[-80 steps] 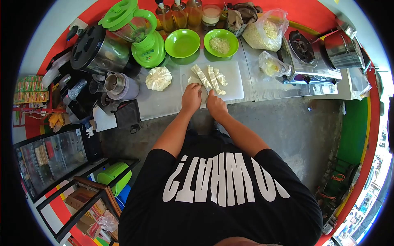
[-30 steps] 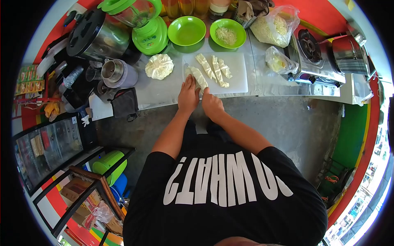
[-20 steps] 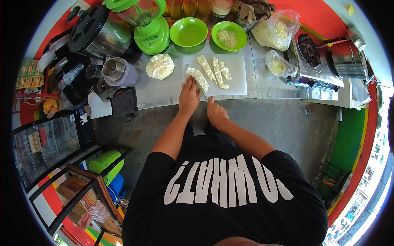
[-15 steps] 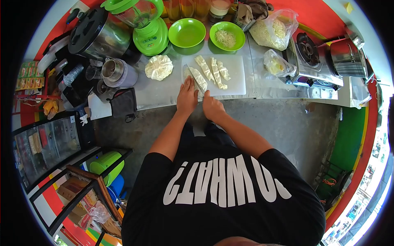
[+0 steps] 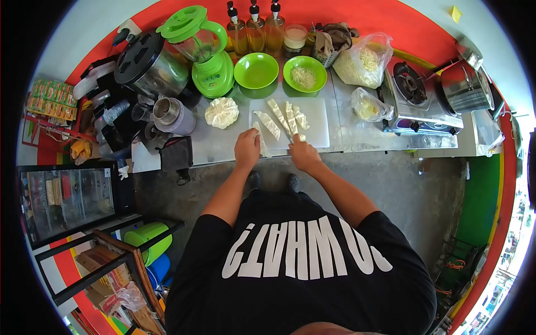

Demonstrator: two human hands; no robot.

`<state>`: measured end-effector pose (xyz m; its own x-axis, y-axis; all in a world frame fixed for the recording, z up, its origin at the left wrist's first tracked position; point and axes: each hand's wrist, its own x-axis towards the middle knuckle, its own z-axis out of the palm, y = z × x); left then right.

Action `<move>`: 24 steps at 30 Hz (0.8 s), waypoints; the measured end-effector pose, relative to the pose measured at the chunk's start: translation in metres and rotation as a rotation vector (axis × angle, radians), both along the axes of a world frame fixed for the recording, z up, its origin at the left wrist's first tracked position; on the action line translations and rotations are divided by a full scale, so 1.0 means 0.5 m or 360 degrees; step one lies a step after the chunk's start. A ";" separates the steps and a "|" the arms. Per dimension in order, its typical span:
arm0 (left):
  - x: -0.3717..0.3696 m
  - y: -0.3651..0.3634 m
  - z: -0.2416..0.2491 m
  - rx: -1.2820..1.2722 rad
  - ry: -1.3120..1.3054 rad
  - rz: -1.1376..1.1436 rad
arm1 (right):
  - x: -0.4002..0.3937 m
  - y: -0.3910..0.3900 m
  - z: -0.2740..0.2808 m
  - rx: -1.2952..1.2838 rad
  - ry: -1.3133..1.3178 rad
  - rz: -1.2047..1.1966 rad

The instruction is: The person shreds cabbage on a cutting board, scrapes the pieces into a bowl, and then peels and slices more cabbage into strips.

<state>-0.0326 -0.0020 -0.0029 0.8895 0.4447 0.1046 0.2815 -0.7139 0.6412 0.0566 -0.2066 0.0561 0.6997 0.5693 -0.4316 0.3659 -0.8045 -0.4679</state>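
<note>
A white cutting board (image 5: 316,120) lies near the front edge of the metal counter. Several pale cabbage-like strips (image 5: 291,116) rest on its middle and right, and a wider wedge (image 5: 269,125) lies at its left. My left hand (image 5: 247,148) is closed on a thin cut piece (image 5: 262,144) at the board's front left corner. In my right hand (image 5: 304,154) is a knife (image 5: 287,127), its blade pointing away over the board; the fingers are wrapped round the handle. Left of the board sits a pale leafy head (image 5: 221,113).
Behind the board stand an empty green bowl (image 5: 256,71) and a green bowl with shreds (image 5: 305,74). A green blender (image 5: 213,75) and steel flask (image 5: 173,116) are to the left. Plastic bags (image 5: 365,62) and a gas stove (image 5: 413,95) are at the right.
The view has tilted up. My left hand has drawn a thin piece away from the wedge toward the front edge. My right hand has moved the knife right, off the wedge.
</note>
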 end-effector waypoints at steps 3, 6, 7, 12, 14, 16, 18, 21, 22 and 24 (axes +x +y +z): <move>0.022 0.007 -0.001 -0.0098 -0.0031 0.0162 | 0.029 -0.074 -0.002 -0.0090 -0.0113 -0.0085; 0.040 0.020 -0.013 -0.0005 -0.0124 0.0194 | 0.053 -0.127 -0.023 -0.0167 -0.0189 -0.0214; 0.047 0.023 -0.017 0.0066 -0.0134 0.0186 | 0.058 -0.142 -0.029 -0.0209 -0.0243 -0.0266; 0.067 0.035 -0.019 0.0126 0.0019 0.0134 | 0.076 -0.165 -0.043 -0.0284 -0.0322 -0.0358; 0.070 0.035 -0.019 0.0155 0.0067 0.0115 | 0.074 -0.161 -0.063 -0.0314 -0.0457 -0.0393; 0.080 0.042 -0.020 0.0256 0.0096 0.0099 | 0.074 -0.155 -0.063 -0.0309 -0.0459 -0.0375; 0.100 0.053 -0.021 -0.0107 0.0110 -0.0009 | 0.073 -0.148 -0.067 -0.0299 -0.0462 -0.0363; 0.130 0.062 -0.022 -0.0670 0.0033 -0.0160 | 0.071 -0.140 -0.077 -0.0298 -0.0500 -0.0376; 0.141 0.061 -0.018 -0.0872 -0.0065 -0.0207 | 0.073 -0.141 -0.078 -0.0283 -0.0489 -0.0374; 0.165 0.063 -0.009 -0.0825 -0.0010 -0.0078 | 0.076 -0.142 -0.074 -0.0273 -0.0487 -0.0385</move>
